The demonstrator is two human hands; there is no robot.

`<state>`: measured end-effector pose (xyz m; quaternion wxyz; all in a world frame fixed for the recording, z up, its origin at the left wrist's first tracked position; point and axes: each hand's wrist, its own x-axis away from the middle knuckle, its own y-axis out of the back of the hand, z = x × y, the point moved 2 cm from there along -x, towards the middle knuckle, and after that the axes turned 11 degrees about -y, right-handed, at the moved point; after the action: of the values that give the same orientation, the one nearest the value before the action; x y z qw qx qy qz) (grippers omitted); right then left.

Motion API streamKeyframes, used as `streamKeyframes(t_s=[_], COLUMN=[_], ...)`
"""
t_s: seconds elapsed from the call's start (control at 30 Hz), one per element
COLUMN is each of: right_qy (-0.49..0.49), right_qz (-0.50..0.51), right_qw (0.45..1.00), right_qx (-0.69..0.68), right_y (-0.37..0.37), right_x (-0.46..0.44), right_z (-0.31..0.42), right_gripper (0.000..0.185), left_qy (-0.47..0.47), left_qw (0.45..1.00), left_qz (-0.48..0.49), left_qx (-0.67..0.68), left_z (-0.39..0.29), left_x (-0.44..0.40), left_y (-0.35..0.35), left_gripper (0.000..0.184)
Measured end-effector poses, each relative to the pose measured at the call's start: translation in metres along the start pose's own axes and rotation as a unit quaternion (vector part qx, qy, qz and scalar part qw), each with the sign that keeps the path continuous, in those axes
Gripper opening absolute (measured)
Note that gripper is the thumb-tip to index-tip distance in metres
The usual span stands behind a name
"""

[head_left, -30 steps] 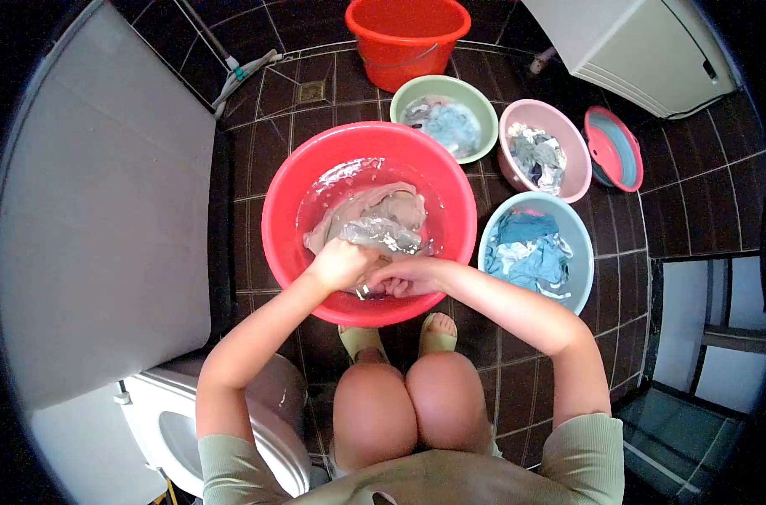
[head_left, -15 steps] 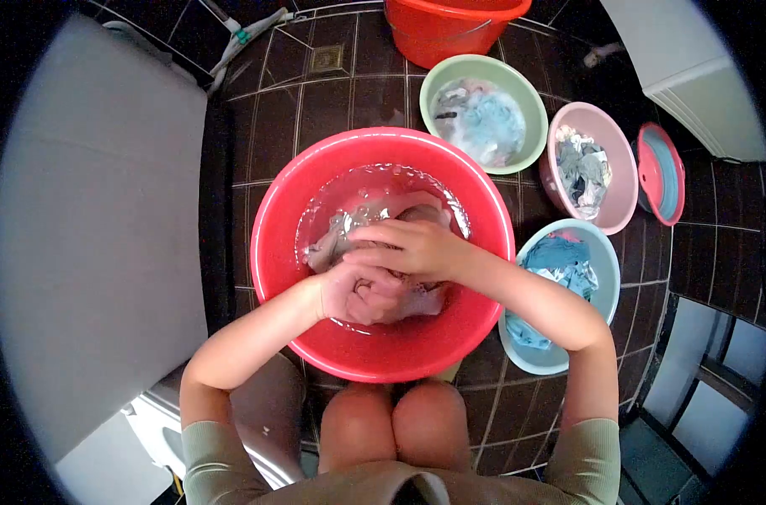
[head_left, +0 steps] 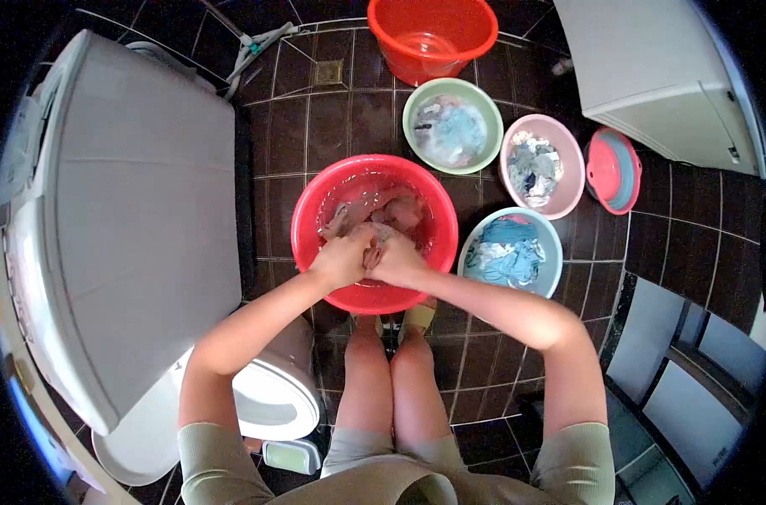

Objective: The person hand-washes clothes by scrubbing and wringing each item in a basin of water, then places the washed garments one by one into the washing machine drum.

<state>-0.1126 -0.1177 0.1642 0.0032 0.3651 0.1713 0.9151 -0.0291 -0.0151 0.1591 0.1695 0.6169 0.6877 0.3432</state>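
A red basin [head_left: 302, 220] of water stands on the floor in front of my feet. In it lies a wet greyish-pink cloth garment [head_left: 402, 210], partly under the water. My left hand [head_left: 341, 259] and my right hand [head_left: 397, 257] meet over the near half of the basin. Both are closed on a bunched part of the garment, and a fold of it shows between them. Most of my fingertips are hidden behind the hands and the cloth.
Around the basin stand a green tub [head_left: 411, 135] of sudsy laundry, a pink tub [head_left: 575, 181] and a light-blue tub [head_left: 553, 273] with clothes. Behind are an orange-red bucket [head_left: 433, 63] and a folding basin [head_left: 602, 172]. A toilet [head_left: 303, 404] is at left.
My view has risen and drawn back, so the basin looks smaller and my feet show. My hands, overlapping before, now sit side by side at the near part of the basin, gripping the garment.
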Motion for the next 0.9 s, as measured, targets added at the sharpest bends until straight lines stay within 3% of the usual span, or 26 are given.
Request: streamKeyframes(t_s=[0.03, 0.1, 0.13, 0.3, 0.4, 0.5, 0.53, 0.57, 0.63, 0.67, 0.7, 0.73, 0.77, 0.83, 0.87, 0.9], right_qy=[-0.039, -0.218, -0.239, -0.314, -0.309, -0.282, -0.261, -0.174, 0.007, 0.006, 0.012, 0.019, 0.026, 0.054, 0.070, 0.095], right_qz=[0.004, 0.177, 0.193, 0.265, 0.242, 0.222, 0.214, 0.139, -0.018, -0.013, -0.051, -0.090, -0.130, -0.154, -0.166, -0.184], right_qw=[0.993, 0.909, 0.880, 0.747, 0.749, 0.805, 0.829, 0.889, 0.957, 0.973, 0.986, 0.991, 0.991, 0.987, 0.984, 0.978], right_qx=[-0.113, -0.308, -0.362, -0.522, -0.534, -0.471, -0.446, -0.400, -0.290, -0.228, -0.161, -0.093, -0.024, -0.008, -0.003, -0.029], right_y=[-0.007, -0.016, -0.013, -0.006, 0.003, 0.011, 0.014, 0.017, 0.020, 0.016, 0.026, 0.041, 0.051, 0.054, 0.054, 0.056], right_x=[0.009, 0.040, 0.055, 0.105, 0.125, 0.131, 0.129, 0.126, 0.124, 0.115, 0.127, 0.146, 0.160, 0.173, 0.178, 0.180], right_z=[0.006, 0.015, 0.028, 0.076, 0.099, 0.106, 0.099, 0.097, 0.095, 0.078, 0.088, 0.109, 0.123, 0.127, 0.129, 0.132], right_gripper=[0.013, 0.013, 0.016, 0.024, 0.023, 0.022, 0.013, 0.011, 0.010, 0.028, 0.033, 0.038, 0.043, 0.050, 0.053, 0.053], left_qy=[-0.001, -0.066, -0.125, -0.174, -0.184, -0.153, -0.128, -0.104, -0.001, 0.025, 0.051, 0.094, 0.096, 0.099, 0.148, 0.123], left_qw=[0.997, 0.984, 0.977, 0.966, 0.964, 0.969, 0.972, 0.975, 0.984, 0.987, 0.989, 0.989, 0.990, 0.990, 0.986, 0.986], left_qz=[0.048, 0.110, 0.073, 0.063, 0.041, 0.029, 0.026, 0.021, 0.035, 0.015, -0.005, -0.008, -0.034, -0.083, -0.069, -0.114], left_qx=[-0.052, -0.121, -0.155, -0.180, -0.187, -0.192, -0.194, -0.197, -0.175, -0.159, -0.141, -0.113, -0.094, -0.057, -0.032, 0.000], left_z=[-0.010, -0.035, -0.045, -0.087, -0.104, -0.120, -0.129, -0.137, -0.139, -0.144, -0.150, -0.156, -0.165, -0.185, -0.193, -0.197], left_x=[0.002, 0.009, 0.013, 0.023, 0.028, 0.037, 0.038, 0.037, 0.039, 0.043, 0.047, 0.050, 0.055, 0.064, 0.068, 0.072], left_y=[0.013, 0.035, 0.042, 0.086, 0.104, 0.117, 0.122, 0.128, 0.122, 0.123, 0.124, 0.126, 0.131, 0.145, 0.153, 0.159], left_gripper=[0.031, 0.029, 0.030, 0.023, 0.019, 0.016, 0.015, 0.015, 0.020, 0.024, 0.028, 0.044, 0.043, 0.043, 0.048, 0.051])
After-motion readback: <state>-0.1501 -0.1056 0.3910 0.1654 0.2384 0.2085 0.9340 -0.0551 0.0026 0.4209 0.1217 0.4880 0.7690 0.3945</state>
